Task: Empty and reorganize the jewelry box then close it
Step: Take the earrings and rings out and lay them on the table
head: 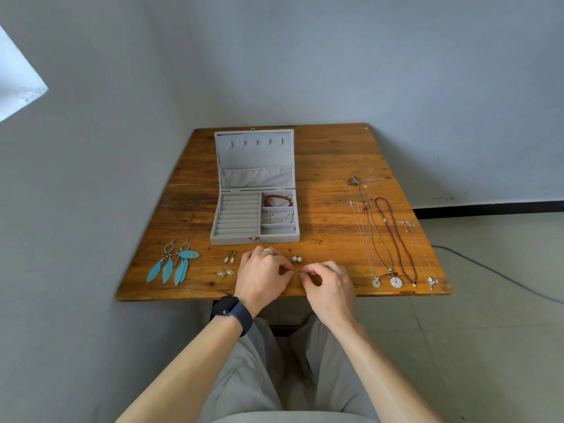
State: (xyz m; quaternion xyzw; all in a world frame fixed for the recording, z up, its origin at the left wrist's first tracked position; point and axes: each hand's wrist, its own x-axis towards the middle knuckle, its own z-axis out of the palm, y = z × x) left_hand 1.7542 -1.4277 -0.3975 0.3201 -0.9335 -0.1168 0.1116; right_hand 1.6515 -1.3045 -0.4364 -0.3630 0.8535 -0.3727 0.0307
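A tiny item (298,271) is pinched between the fingers (309,274) of the left hand (262,274) and the right hand (328,285), too small to be identified. The pale earrings (225,272) left of the fingers and the thin chains (279,217) in the jewelry box (254,239) beyond them cannot be made out in detail, and both forearms (183,377) are cut off below.

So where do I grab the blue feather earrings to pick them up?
Pinch each turquoise feather earring by its metal hook at the far end, coming from above. They lie flat on the wooden table, feathers toward you, and feathers probably bend easily.
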